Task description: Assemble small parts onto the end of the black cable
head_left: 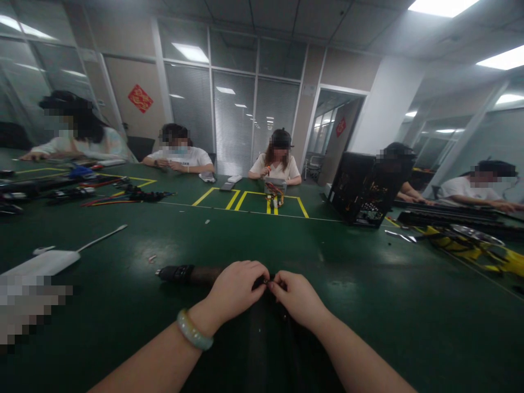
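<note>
My left hand [238,285], a pale green bangle [195,329] on its wrist, is closed with thumb and fingertips pinched together at the table's middle. My right hand [301,296] meets it there, thumb and index finger pinched. Between the fingertips shows a small dark piece, too blurred to name. A long dark cylindrical piece [204,275] with a black ribbed end and a small metal tip lies to the left; its right part disappears behind my left hand. Whether it joins what my fingers hold, I cannot tell.
The green table [368,305] bears a white power strip [53,262] at left, wire bundles [135,192] beyond it, and a black computer case [360,188] at right. Yellow cables [470,251] lie near the right edge. Several people [278,158] sit around the far side.
</note>
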Demonstrator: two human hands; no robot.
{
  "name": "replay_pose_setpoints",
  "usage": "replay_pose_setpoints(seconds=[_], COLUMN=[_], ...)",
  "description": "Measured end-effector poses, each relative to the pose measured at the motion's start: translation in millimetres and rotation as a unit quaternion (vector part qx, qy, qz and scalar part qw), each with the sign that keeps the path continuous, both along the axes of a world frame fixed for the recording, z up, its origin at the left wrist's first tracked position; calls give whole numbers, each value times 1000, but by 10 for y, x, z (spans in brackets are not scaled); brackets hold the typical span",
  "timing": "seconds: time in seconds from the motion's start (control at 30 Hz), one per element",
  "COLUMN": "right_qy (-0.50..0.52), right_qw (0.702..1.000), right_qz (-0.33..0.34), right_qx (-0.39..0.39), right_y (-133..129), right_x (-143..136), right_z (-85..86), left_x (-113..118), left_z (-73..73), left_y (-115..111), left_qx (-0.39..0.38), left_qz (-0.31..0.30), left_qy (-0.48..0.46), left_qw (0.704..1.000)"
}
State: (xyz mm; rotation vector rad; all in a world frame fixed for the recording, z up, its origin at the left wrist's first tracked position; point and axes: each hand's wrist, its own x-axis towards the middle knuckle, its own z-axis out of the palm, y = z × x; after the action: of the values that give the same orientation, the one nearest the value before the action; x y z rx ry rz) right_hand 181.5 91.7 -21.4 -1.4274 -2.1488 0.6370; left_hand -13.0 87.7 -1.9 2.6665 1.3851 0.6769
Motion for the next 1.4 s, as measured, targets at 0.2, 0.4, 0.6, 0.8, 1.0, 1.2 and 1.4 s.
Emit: replay_pose_setpoints(seconds=[0.2,0.4,0.6,0.8,1.0,1.2,1.4], right_qy=[-5,2,0,7,5,28,31], right_qw=[1000,1000,1000,1000,1000,999,998], right_qz=[-4,1,-1,1,3,0,-10], right_qx=[-17,-22,-28,-30,-19,-39,-61], right_y=[-22,-27,-23,-15,-20,-44,-29], right_x=[-15,-11,-8,-7,-10,-16,-29], right_z=[34,52,53,27,25,81,81], left_x=[3,-1,3,5,9,16,15], left_z=[-5,-8,1,-2,8,24,13], left_y=[-6,-5,-10,-17,-16,-17,-18], left_qx=[-2,-3,1,4,0,-5,-11], left_qz=[4,3,-1,17,12,5,16], left_qy=[-6,-1,-8,-5,7,7,13], left_qw=[1000,1000,1000,1000,1000,1000,1000])
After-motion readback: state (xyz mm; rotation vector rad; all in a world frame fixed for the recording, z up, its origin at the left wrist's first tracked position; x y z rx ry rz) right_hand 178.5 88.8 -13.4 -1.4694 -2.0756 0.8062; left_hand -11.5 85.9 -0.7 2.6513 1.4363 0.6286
